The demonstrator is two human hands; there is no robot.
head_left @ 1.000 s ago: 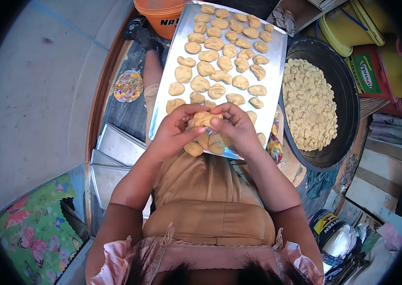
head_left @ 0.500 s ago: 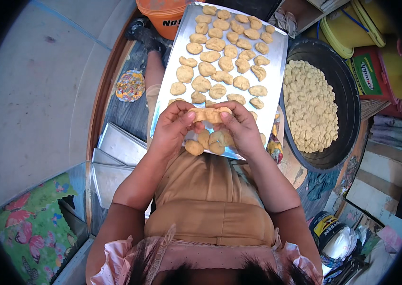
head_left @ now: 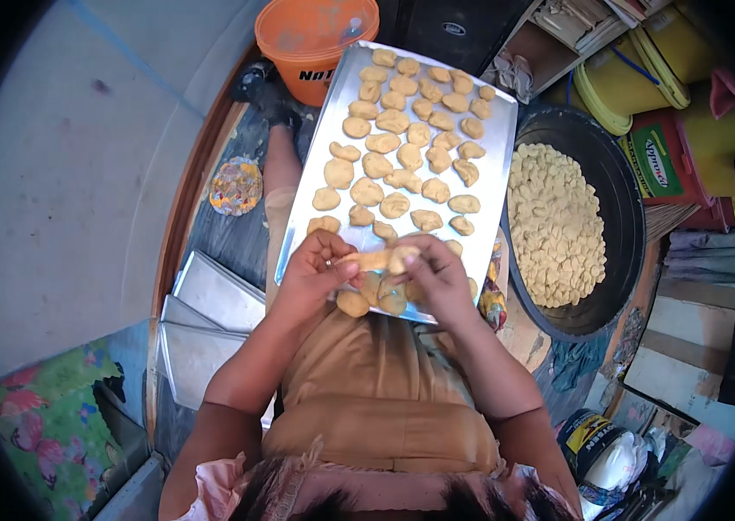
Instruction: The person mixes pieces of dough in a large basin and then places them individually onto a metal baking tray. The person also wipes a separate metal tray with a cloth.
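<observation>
Both of my hands hold one strip of pale tan dough (head_left: 372, 260) over the near end of a metal baking tray (head_left: 298, 246) on my lap. My left hand (head_left: 308, 271) pinches the left end between thumb and fingers. At the other end, my right hand (head_left: 438, 280) grips the dough, which is folded or curled into a thicker lump there. Just below the strip, smooth round dough balls (head_left: 352, 303) sit together at the tray's near edge, partly hidden by my hands. Several rows of lumpy dough pieces (head_left: 394, 206) cover the rest of the tray.
A black tub (head_left: 632, 239) to the right holds a heap of small dough lumps (head_left: 557, 226). An orange bucket (head_left: 302, 43) stands beyond the tray. Left of my legs lie metal trays (head_left: 215, 291) and a round patterned cloth pad (head_left: 236, 186). Yellow buckets (head_left: 615, 74) fill the far right.
The dough strip was stretched flat between both hands; its right end is now curled over in my right hand. The whole scene sits lower in the picture.
</observation>
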